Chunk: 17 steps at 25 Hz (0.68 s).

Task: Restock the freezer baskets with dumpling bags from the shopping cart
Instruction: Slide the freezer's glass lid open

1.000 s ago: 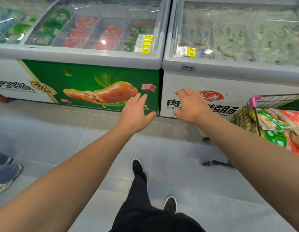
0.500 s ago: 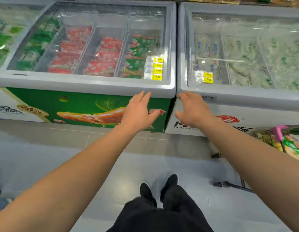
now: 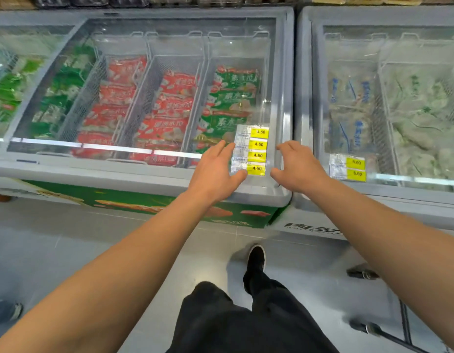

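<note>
- Looks like the very start of a restock round: both hands are empty and reaching at the near right corner of the left freezer (image 3: 134, 174), whose glass lid (image 3: 144, 80) looks shut. My guess is the step in hand is getting that lid open, no bag picked up yet.
- Left hand (image 3: 215, 169) is flat with fingers straight, over the lid's front edge, just left of the yellow price tags (image 3: 250, 150). Can't tell if it's actually touching the glass.
- Right hand (image 3: 296, 168) is loosely spread, fingers a bit bent, holding nothing, over the lid's right-hand frame, near the gap to the right freezer (image 3: 373, 189).
- Next move, I'd say: press on the lid frame and slide it back (or left) so the baskets are reachable, then turn to the cart for bags. Glass that size probably wants both hands pushing evenly or it'll jam.
- The dumpling bags (image 3: 228, 103) already in there: green ones in the basket (image 3: 205, 80) by the right edge, red ones (image 3: 167, 113) in the two baskets left of that, more green further left. All lying flat, overlapping in rows, a bit hazy through the glass.
- The cart itself is barely in view, just a dark wheel (image 3: 363, 273) and frame at the bottom right on the floor. No cart bags visible.
</note>
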{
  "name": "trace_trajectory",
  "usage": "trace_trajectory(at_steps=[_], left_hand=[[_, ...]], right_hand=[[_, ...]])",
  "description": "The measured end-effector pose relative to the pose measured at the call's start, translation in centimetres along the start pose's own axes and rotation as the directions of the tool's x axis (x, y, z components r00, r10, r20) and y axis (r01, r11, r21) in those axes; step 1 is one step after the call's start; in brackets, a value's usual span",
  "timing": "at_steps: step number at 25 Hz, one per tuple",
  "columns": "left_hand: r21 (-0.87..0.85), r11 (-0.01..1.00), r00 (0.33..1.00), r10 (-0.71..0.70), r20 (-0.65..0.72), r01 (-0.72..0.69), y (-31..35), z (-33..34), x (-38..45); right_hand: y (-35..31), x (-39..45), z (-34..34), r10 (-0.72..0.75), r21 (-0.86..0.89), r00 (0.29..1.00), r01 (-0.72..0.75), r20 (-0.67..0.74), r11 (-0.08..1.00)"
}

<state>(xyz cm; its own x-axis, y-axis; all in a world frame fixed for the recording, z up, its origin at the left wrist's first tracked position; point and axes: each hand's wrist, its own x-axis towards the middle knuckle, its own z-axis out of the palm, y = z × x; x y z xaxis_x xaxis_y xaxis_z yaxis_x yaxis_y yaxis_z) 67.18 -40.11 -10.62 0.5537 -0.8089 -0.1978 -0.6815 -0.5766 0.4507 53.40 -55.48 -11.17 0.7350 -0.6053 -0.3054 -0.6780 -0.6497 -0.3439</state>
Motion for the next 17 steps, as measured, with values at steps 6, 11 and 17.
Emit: trace_trajectory(at_steps=[6,11,17], left_hand=[[0.007,1.000,0.996,0.021,0.081,-0.021,-0.8,-0.9,6.6],[0.037,0.987,0.974,0.146,0.172,-0.155,-1.3,-0.4,13.1],[0.105,0.866,0.829,0.424,0.364,-0.488,-0.2,2.4,20.7]], right_hand=[[1.1,5.2,-0.2,0.085,0.075,0.995,-0.088,0.044,0.993],[0.7,8.1,1.6,0.246,0.177,0.967,-0.253,0.061,0.951],[-1.4,9.5,3.4,0.502,0.200,0.865,-0.486,-0.031,0.851]])
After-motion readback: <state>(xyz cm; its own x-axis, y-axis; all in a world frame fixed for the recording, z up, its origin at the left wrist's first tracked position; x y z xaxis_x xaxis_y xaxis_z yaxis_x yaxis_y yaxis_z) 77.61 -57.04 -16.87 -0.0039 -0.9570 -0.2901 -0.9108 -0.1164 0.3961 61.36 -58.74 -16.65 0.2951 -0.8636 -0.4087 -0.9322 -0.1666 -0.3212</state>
